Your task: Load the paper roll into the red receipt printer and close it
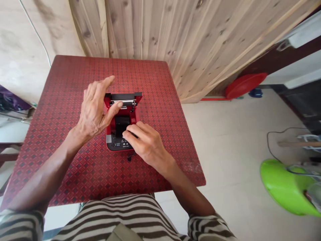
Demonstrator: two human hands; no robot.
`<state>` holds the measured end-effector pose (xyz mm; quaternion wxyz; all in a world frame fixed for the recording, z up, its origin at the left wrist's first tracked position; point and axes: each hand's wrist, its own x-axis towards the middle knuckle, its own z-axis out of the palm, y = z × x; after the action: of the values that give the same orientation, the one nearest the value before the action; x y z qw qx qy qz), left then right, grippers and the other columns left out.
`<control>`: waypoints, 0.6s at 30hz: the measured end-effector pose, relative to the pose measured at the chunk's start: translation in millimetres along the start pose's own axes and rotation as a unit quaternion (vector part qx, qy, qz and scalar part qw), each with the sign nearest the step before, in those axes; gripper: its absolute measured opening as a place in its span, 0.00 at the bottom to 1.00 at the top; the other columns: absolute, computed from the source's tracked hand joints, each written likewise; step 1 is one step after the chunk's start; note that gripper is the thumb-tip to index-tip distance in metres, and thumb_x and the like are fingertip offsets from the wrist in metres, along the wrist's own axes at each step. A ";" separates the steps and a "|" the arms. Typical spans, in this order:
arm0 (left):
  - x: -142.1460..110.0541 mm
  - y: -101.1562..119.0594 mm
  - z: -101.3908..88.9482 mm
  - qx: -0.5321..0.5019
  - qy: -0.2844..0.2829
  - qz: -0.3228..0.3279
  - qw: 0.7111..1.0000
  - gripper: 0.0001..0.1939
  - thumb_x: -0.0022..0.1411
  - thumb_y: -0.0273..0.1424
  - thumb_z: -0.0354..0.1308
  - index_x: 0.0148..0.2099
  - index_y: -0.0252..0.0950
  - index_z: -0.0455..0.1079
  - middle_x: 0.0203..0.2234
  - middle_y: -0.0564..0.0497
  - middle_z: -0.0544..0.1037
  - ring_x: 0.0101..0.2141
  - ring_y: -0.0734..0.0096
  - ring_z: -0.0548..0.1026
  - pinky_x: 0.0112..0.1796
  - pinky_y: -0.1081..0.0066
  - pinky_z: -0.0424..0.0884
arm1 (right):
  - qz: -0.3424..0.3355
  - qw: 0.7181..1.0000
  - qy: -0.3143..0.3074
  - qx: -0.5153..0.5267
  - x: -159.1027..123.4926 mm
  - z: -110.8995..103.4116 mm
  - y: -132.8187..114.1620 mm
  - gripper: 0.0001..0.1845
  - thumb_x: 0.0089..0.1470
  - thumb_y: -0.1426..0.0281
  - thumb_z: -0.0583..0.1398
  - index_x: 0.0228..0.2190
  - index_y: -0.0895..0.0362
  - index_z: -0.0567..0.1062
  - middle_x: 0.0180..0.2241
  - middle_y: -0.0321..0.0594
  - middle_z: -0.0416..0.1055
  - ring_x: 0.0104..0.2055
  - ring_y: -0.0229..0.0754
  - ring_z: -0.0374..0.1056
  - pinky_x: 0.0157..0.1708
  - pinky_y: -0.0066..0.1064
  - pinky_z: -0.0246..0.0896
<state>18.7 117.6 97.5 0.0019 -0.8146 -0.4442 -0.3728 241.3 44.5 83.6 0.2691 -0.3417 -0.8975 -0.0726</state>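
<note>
A small red and black printer (119,141), by its look a label or receipt printer, rests on the patterned red table. Its lid (126,96) is raised, showing a roller and a dark hollow inside. At the lid's left side is my left hand (94,108), fingers stretched out and thumb reaching across the lid's inner face. My right hand (146,140) is over the right front of the printer, fingers curled together at the edge of the hollow. Whatever its fingertips may hold is hidden. A short black piece (129,157), perhaps a plug or cable, sticks out at the printer's front.
The red table (160,87) stands against a wooden plank wall (150,30). To the right, on the pale tiled floor (225,134), are a bright green plastic object (283,187), a dark cable (268,144) and a red basin (244,85) leaning by the wall.
</note>
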 end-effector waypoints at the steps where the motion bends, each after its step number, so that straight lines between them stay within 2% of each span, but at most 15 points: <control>1: 1.6 -1.7 3.7 -0.013 -0.024 -0.015 1.000 0.34 0.77 0.50 0.52 0.74 0.36 0.58 0.60 0.39 0.77 0.59 0.54 0.75 0.62 0.50 0.71 | -0.002 1.000 0.009 -0.009 -0.9 -0.3 -1.1 0.13 0.72 0.78 0.57 0.39 0.58 0.81 0.38 0.40 0.80 0.37 0.42 0.67 0.37 0.35 0.65; 3: -2.1 -1.0 5.8 -0.038 -0.062 -0.025 0.997 0.33 0.78 0.51 0.48 0.74 0.36 0.58 0.58 0.41 0.78 0.56 0.56 0.77 0.60 0.53 0.72 | -0.002 0.999 0.025 -0.021 -3.7 -0.6 -3.9 0.13 0.71 0.79 0.58 0.37 0.58 0.81 0.37 0.39 0.79 0.36 0.41 0.65 0.35 0.35 0.64; 6: -20.1 7.2 -1.8 -0.055 -0.088 -0.005 0.995 0.27 0.79 0.46 0.46 0.70 0.38 0.65 0.57 0.42 0.79 0.54 0.58 0.77 0.57 0.57 0.73 | -0.004 0.999 0.036 -0.021 -9.7 0.9 -9.4 0.11 0.70 0.78 0.60 0.35 0.57 0.80 0.36 0.38 0.78 0.35 0.40 0.65 0.34 0.34 0.63; 10: -53.7 18.8 -11.0 -0.062 -0.113 0.039 0.991 0.23 0.79 0.42 0.47 0.68 0.40 0.68 0.59 0.42 0.77 0.58 0.57 0.76 0.58 0.57 0.72 | 0.017 0.999 0.046 -0.006 -17.8 6.9 -16.7 0.10 0.71 0.66 0.64 0.37 0.58 0.80 0.37 0.41 0.79 0.35 0.40 0.67 0.35 0.35 0.66; 14: -79.9 22.3 -5.2 -0.064 -0.112 0.079 0.988 0.32 0.75 0.53 0.52 0.72 0.41 0.65 0.61 0.39 0.76 0.62 0.49 0.75 0.63 0.49 0.72 | 0.041 0.998 0.048 0.008 -24.1 10.1 -19.2 0.10 0.70 0.65 0.63 0.43 0.60 0.81 0.41 0.45 0.81 0.36 0.42 0.71 0.37 0.37 0.69; 18: -87.1 22.4 1.6 -0.039 -0.096 0.106 0.989 0.43 0.68 0.60 0.58 0.74 0.40 0.62 0.61 0.36 0.76 0.62 0.44 0.74 0.63 0.44 0.73 | 0.057 0.997 0.032 0.051 -27.2 4.6 -17.0 0.10 0.71 0.66 0.62 0.47 0.59 0.81 0.44 0.47 0.83 0.37 0.43 0.73 0.40 0.38 0.72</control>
<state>7.4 41.6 50.6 -0.0333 -0.8885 -0.3389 -0.3075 245.2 17.4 66.1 0.3183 -0.3754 -0.8702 -0.0217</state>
